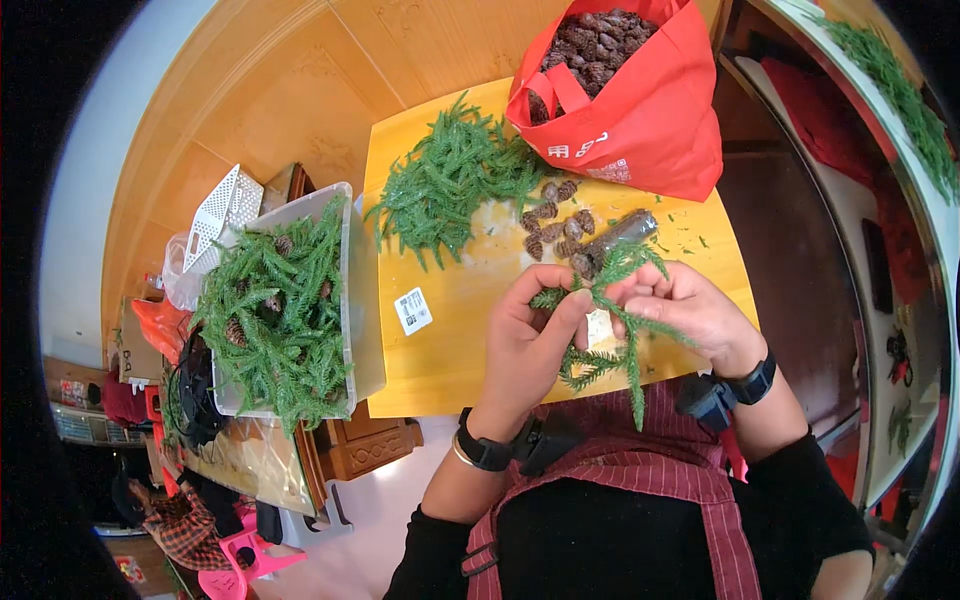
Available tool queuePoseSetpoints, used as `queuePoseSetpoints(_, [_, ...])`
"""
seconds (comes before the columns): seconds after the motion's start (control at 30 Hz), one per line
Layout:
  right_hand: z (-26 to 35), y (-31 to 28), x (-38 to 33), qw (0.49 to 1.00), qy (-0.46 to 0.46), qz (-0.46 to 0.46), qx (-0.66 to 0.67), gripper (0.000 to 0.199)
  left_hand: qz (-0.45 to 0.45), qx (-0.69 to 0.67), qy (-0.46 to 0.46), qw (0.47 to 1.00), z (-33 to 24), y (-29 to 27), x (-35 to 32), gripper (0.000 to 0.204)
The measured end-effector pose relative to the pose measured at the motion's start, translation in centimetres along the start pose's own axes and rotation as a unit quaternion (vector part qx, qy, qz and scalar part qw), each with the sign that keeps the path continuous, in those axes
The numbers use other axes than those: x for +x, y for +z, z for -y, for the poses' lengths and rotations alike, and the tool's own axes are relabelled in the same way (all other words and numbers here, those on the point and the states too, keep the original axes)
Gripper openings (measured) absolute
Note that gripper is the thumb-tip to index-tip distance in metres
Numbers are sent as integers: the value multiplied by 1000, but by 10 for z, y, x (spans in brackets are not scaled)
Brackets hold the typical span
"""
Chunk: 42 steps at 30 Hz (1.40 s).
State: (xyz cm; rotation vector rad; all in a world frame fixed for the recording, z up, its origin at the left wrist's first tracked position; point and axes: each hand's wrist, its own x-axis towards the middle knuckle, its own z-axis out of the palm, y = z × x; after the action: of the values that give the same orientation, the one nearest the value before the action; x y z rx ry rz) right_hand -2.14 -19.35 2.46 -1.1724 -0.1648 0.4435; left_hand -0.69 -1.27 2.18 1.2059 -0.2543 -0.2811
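Over the table's near edge, both hands hold a green artificial pine sprig (632,330) with several needled branches spreading outward. My left hand (535,335) pinches it from the left, thumb against the stem. On the other side, my right hand (690,312) has its fingers closed around the sprig. Just beyond my hands lie several loose brown pine cones (570,228). Beside them a dark roll in clear plastic (622,232) lies at a slant, partly behind the sprig. A heap of green pine sprigs (450,185) covers the table's far left part.
A red bag (640,140) full of pine cones (605,45) stands at the yellow table's (430,365) far right. Left of the table, a translucent bin (349,300) holds sprigs with pine cones. Near it are a white perforated basket (225,212) and a white label (412,311).
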Motion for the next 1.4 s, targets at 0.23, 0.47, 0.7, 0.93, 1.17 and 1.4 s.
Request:
queuePoseSetpoints(0.23, [1, 5, -3, 974, -83, -107, -184, 16, 3, 42, -10, 999, 2, 1, -1, 11])
queuePoseSetpoints(0.47, [-12, 16, -3, 991, -71, -105, -46, 17, -3, 69, 16, 997, 3, 6, -3, 11])
queuePoseSetpoints(0.7, [-22, 26, -1, 975, -145, -166, 3, 18, -16, 85, 16, 996, 0, 9, -3, 10])
queuePoseSetpoints(0.93, [-23, 28, 4, 960, -183, -198, -73, 19, -18, 88, 19, 996, 1, 10, -4, 7])
queuePoseSetpoints(1.17, [-11, 20, 4, 782, -406, -166, -444, 15, 6, -62, -76, 995, -11, 9, 0, 7])
queuePoseSetpoints(1.4, [2, 13, -4, 950, -191, -91, -231, 22, 9, 17, -18, 1000, -10, 9, -3, 9])
